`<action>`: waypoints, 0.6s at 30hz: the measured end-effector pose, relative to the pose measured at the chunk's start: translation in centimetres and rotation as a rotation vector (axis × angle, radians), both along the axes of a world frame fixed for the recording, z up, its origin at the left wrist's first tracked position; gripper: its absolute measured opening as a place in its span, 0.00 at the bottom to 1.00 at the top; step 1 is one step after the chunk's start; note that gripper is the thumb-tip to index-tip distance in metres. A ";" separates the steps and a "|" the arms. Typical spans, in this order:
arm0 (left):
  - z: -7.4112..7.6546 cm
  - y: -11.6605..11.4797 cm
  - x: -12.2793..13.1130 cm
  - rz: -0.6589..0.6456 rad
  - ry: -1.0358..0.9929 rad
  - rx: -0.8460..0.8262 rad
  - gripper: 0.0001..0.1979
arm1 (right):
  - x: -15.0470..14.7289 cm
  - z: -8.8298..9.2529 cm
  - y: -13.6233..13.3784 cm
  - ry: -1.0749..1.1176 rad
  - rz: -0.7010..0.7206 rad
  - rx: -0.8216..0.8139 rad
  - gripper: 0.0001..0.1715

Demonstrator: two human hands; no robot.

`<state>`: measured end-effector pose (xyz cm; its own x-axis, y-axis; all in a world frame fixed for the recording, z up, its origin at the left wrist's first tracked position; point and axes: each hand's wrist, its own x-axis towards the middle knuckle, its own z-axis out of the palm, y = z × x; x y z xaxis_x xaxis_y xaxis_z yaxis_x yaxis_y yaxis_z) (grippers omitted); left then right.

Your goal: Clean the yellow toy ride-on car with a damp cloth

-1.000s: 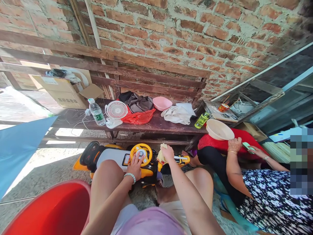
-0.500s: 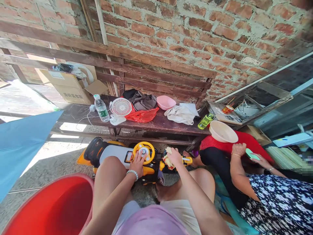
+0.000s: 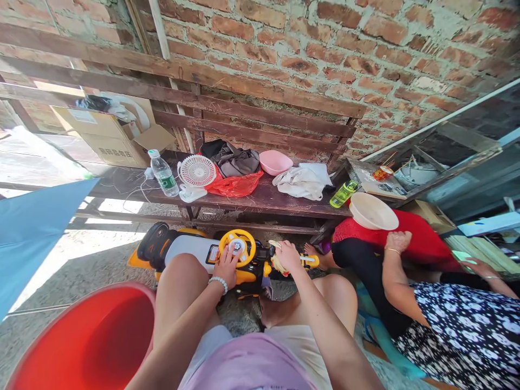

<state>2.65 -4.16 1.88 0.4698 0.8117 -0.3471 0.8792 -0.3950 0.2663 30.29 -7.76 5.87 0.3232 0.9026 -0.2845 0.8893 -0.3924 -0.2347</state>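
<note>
My left hand (image 3: 227, 266), a beaded bracelet at its wrist, lies with fingers stretched over the hub and near rim of a yellow steering wheel (image 3: 248, 242). The wheel belongs to a yellow, black and grey ride-on toy digger (image 3: 182, 250) standing between my knees and the bench. Closed around a crumpled cream-and-red cloth (image 3: 278, 264), my right hand (image 3: 288, 257) is at the front end of the toy, beside its yellow arm (image 3: 309, 261). My fingertips on the cloth are partly hidden.
A wooden bench (image 3: 244, 203) bears a water bottle (image 3: 163, 174), a white fan (image 3: 197, 171), a pink bowl (image 3: 275, 162) and a green bottle (image 3: 343, 193). A red tub (image 3: 52, 346) stands at my left. On my right sits another person (image 3: 463, 319) near a cream basin (image 3: 374, 211).
My hands stay nearly in place, with the cloth shifting slightly. The other person's hand with the light-green object has moved off to the right. The view has shifted a little.
</note>
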 end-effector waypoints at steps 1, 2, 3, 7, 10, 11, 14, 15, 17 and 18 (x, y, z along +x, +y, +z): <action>0.0 0.0 0.0 -0.001 0.006 0.004 0.47 | -0.1 -0.3 -0.3 -0.018 -0.006 0.004 0.25; 0.0 0.0 0.0 -0.005 0.015 0.002 0.47 | 0.0 -0.6 -0.7 -0.044 -0.019 0.010 0.25; 0.1 0.0 -0.1 -0.009 0.023 -0.006 0.48 | 0.4 -0.9 -1.2 -0.075 -0.033 0.013 0.24; 0.3 0.0 -0.2 -0.014 0.008 -0.021 0.48 | 4.1 -1.6 -3.3 -0.187 -0.145 -0.031 0.23; 0.4 0.0 -0.1 -0.011 0.008 -0.027 0.48 | 7.4 -1.6 -4.7 -0.223 -0.285 -0.119 0.25; 0.5 -0.1 0.0 -0.012 0.014 -0.028 0.47 | 8.1 -1.5 -4.9 -0.229 -0.314 -0.141 0.25; 0.4 0.0 0.1 -0.014 0.018 -0.023 0.47 | 8.5 -1.1 -4.9 -0.237 -0.357 -0.170 0.25; 0.3 0.0 0.1 -0.011 0.016 -0.023 0.47 | 8.2 -1.0 -4.6 -0.232 -0.363 -0.171 0.24; 0.1 0.0 0.1 -0.009 0.014 -0.022 0.48 | 7.0 -0.7 -4.0 -0.215 -0.351 -0.167 0.24; 0.0 0.0 0.0 -0.010 0.014 -0.017 0.48 | 6.3 -0.5 -3.6 -0.199 -0.317 -0.159 0.24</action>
